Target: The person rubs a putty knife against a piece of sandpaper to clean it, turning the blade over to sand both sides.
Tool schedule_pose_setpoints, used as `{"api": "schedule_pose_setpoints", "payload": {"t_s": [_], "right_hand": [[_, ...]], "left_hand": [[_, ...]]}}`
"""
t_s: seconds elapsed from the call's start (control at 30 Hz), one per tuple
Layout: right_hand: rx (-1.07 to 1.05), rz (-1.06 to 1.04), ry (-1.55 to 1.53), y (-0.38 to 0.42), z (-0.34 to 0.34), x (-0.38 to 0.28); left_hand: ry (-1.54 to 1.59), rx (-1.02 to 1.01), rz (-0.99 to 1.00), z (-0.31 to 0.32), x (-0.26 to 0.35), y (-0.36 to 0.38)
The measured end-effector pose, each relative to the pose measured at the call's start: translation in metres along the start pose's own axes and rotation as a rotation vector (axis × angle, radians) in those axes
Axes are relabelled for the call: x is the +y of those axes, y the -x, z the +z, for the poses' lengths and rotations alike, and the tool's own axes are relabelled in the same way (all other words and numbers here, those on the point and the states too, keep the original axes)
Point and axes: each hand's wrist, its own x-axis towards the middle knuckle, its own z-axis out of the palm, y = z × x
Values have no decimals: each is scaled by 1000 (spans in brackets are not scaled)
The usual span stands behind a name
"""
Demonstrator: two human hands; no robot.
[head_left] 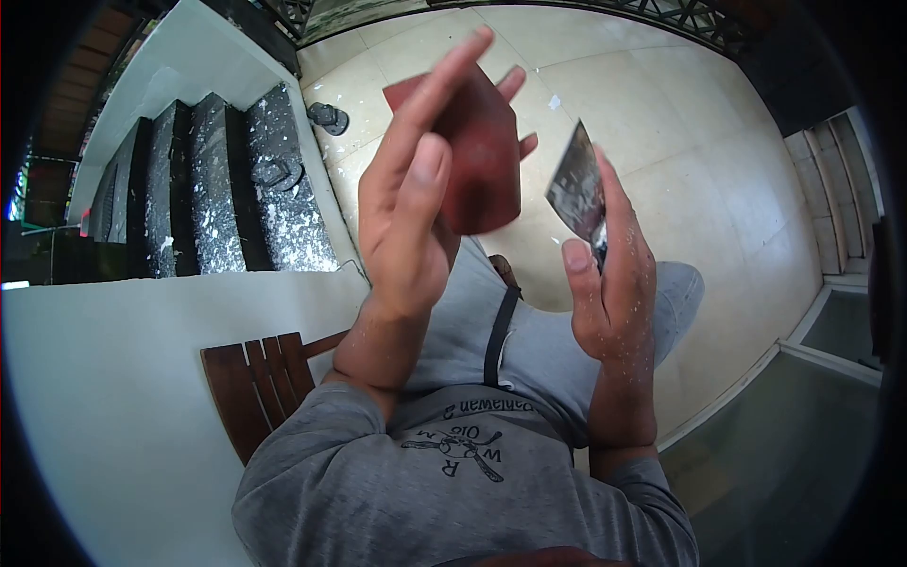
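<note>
My left hand [411, 203] is raised at the upper middle, its thumb and fingers stretched around a dark red folded sheet [482, 151] that looks like sandpaper. Some fingertips stick out behind its far edge. A darker worn patch marks the sheet's lower part. To the right, my right hand [619, 274] grips a putty knife [578, 184] with its metal blade pointing up and smeared with pale residue. The knife's handle is mostly hidden by the fingers and thumb. Sheet and blade are apart. White specks dot my right hand and forearm.
Below the hands are my grey-clad legs [553, 340]. A slatted wooden chair part [255, 383] stands by the white wall [123, 378]. Dark steps [217, 189] with white flakes lie left, with dark footwear [329, 119] on the tiled floor [699, 142] nearby.
</note>
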Motion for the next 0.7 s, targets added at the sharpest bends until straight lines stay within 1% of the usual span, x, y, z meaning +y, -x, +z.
{"api": "schedule_pose_setpoints", "payload": {"t_s": [0.03,0.1,0.13,0.17,0.2,0.23,0.3,0.33,0.37,0.43,0.5,0.53,0.6,0.63,0.7], "right_hand": [[43,-4,-4,-1,4,3],[20,0,34,0,11,11],[-44,85,56,0,16,12],[-108,170,80,0,19,16],[-159,214,165,2,25,25],[-157,215,167,2,28,31],[-430,438,259,2,33,43],[-429,443,261,7,38,52],[-404,429,263,15,45,63],[-382,422,270,27,57,85],[-332,420,204,41,69,101],[-341,429,196,48,76,109],[-238,433,-42,53,87,120],[-238,435,-49,52,90,123],[-252,526,-85,51,93,126]], "left_hand": [[4,1,-5,-1,-8,-2],[-28,33,7,-14,-33,-13],[-78,92,-9,-17,-50,-16],[14,139,-86,-26,-69,-16],[33,196,-129,-34,-89,-15],[52,251,-173,-43,-111,-12],[200,329,-287,-70,-157,2],[203,328,-291,-83,-177,12],[190,352,-339,-95,-196,23],[182,380,-394,-104,-216,33],[289,418,-468,-111,-223,43],[314,447,-473,-107,-218,39],[298,440,-459,-109,-225,32],[288,427,-443,-110,-229,29],[280,438,-433,-110,-233,26]]}}
